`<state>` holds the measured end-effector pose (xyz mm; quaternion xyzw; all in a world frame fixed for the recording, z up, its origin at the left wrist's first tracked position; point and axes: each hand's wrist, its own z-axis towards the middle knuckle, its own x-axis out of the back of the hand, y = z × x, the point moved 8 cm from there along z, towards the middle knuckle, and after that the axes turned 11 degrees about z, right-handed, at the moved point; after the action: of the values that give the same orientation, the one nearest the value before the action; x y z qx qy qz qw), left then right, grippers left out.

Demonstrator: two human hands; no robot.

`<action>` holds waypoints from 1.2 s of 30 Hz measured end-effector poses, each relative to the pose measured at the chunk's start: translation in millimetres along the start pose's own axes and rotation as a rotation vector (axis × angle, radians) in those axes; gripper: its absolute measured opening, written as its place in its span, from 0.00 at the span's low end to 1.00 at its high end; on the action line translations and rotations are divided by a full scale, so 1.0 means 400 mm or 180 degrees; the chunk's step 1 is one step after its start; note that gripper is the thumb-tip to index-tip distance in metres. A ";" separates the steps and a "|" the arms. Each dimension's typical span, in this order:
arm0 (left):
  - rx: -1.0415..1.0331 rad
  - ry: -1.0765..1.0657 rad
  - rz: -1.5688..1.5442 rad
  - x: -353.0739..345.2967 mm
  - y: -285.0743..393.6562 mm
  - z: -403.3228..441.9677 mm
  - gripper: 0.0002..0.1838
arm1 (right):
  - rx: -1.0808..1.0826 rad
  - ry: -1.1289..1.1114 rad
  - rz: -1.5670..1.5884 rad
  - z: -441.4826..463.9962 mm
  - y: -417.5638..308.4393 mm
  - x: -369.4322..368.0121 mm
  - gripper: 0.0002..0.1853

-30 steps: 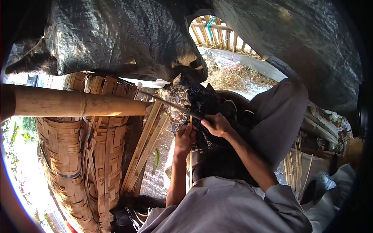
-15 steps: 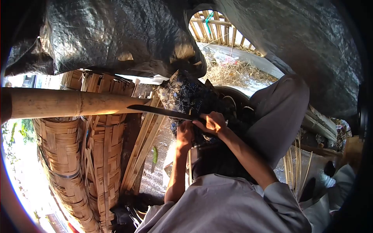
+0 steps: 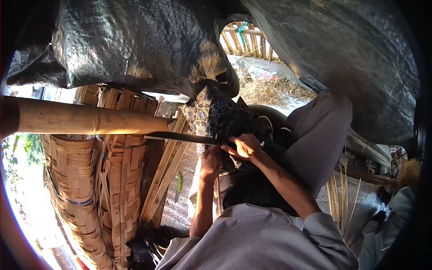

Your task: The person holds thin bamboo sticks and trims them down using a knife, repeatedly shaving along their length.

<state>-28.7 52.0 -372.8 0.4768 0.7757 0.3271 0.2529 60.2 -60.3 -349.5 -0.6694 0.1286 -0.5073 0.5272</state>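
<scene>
My right hand (image 3: 245,146) is wrapped around the handle of a long, dark-bladed knife (image 3: 182,137). Its blade points left, passing just beyond my other hand, with the tip close below a thick bamboo pole (image 3: 54,118). My left hand (image 3: 210,163) is closed near the blade's base, and a thin bamboo strip (image 3: 218,198) runs from it down toward my lap. The strip's upper end is hard to make out against the dark cloth. Patterned cloth (image 3: 202,112) covers the leg beyond the blade.
Tall woven bamboo baskets (image 3: 72,180) stand at left, beside leaning bamboo slats (image 3: 166,180). A green-handled knife (image 3: 179,183) lies on the floor. Dark tarpaulin (image 3: 135,40) hangs overhead. Thin bamboo sticks (image 3: 342,198) stand at right, and a dark round container (image 3: 270,112) sits beyond my knees.
The knife blade has dropped a little at its tip and lies more level. My left hand has shifted slightly left and down. The whole view has tilted a little.
</scene>
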 end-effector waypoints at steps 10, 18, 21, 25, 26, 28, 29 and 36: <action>0.0223 -0.0050 -0.0027 -0.007 0.005 0.005 0.15 | -0.0211 0.0084 -0.0194 0.012 0.035 0.002 0.30; 0.0180 -0.0163 -0.0229 0.004 -0.014 0.000 0.13 | -0.0001 -0.0082 -0.0321 0.005 0.020 -0.005 0.27; 0.0203 -0.0256 -0.0246 0.001 -0.010 0.000 0.13 | 0.0084 -0.0078 -0.0218 0.001 0.008 0.003 0.29; 0.0058 -0.0539 -0.0138 -0.007 -0.013 0.002 0.14 | -0.0193 -0.0892 -0.0433 0.002 0.007 -0.004 0.30; 0.0109 -0.0377 -0.0166 -0.009 -0.001 -0.002 0.14 | -0.0274 -0.0815 -0.0487 0.008 0.004 0.004 0.31; 0.0139 -0.0298 -0.0178 -0.011 0.007 0.009 0.14 | -0.0310 -0.0637 -0.0428 0.005 0.010 -0.005 0.31; 0.0167 -0.0220 -0.0174 -0.007 0.008 0.009 0.13 | -0.0347 -0.0447 -0.0359 0.004 0.016 -0.006 0.31; 0.0213 -0.0476 -0.0251 -0.014 -0.007 0.003 0.17 | 0.0252 -0.0388 -0.0422 -0.018 -0.016 0.013 0.29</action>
<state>-27.2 46.5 -375.5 0.4772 0.7833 0.2542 0.3067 54.4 -65.3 -341.8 -0.6847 0.0316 -0.5042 0.5254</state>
